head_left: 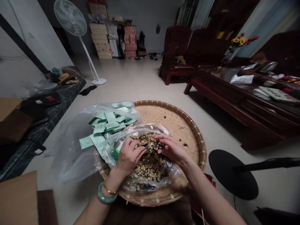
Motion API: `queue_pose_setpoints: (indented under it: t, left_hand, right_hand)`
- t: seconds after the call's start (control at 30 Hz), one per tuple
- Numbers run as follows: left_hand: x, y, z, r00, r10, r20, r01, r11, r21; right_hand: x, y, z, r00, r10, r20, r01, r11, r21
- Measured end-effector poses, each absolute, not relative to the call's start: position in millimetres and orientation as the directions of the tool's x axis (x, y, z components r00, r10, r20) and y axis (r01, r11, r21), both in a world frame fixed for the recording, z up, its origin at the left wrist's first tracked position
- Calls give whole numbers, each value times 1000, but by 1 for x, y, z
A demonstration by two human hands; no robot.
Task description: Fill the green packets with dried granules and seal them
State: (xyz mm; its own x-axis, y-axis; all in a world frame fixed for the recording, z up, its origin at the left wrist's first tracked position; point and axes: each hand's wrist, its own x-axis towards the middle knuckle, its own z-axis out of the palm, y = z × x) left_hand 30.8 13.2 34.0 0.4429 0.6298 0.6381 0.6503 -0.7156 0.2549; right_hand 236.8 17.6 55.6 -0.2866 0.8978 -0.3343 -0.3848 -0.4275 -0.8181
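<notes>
A clear plastic bag (154, 185) lies spread on a round woven bamboo tray (192, 134), holding a loose dried mix (146, 168) of pale grains and dark bits. Over it, my left hand (129, 156) is closed on a small green packet (146, 148), mostly hidden by the fingers. Just to the right, my right hand (170, 148) has its fingers curled around a pinch of dark dried bits, above the mix. Several light green packets (112, 125) are heaped in a second plastic bag (77, 150) at the tray's left side.
A few dark scraps (185, 145) lie on the tray. To the right is a black round stand base (232, 173); beyond it, a dark wooden table (229, 106) with items on it. Cardboard boxes (18, 197) stand at left. A white fan (89, 59) stands farther back.
</notes>
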Motion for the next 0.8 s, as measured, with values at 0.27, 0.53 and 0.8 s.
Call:
queue_pose_setpoints:
  t: [0.27,0.53,0.8]
  left_hand:
    - [33,20,30,488,554,675,606,-771,195]
    - [26,18,30,518,595,614,570,-776,271]
    - [26,16,31,484,625,612,560,-759,332]
  right_hand:
    - [207,32,85,-401,889,-221,-189,-316,-930]
    - [206,39,87,-406,913,-19,415,166,-894]
    - [213,34,97,-502,857,119,564,428,-706]
